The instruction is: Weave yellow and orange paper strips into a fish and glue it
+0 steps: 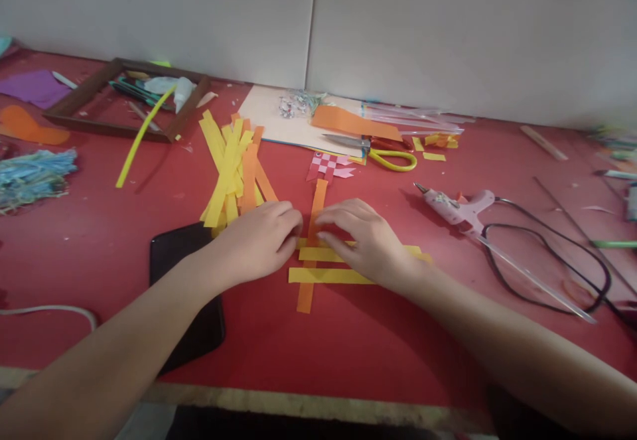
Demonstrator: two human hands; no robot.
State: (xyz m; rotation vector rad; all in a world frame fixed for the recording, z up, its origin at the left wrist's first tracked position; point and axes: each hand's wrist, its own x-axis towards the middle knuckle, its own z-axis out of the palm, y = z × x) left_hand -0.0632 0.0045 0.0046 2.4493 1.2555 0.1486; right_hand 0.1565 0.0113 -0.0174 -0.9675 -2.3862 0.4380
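One orange strip (319,198) touched by left hand (259,244), right hand (368,244).

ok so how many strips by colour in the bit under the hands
orange: 1, the orange strip
yellow: 2 in plain view, the lower yellow strip and the upper yellow strip; the left hand and right hand may hide another
total: 3 seen
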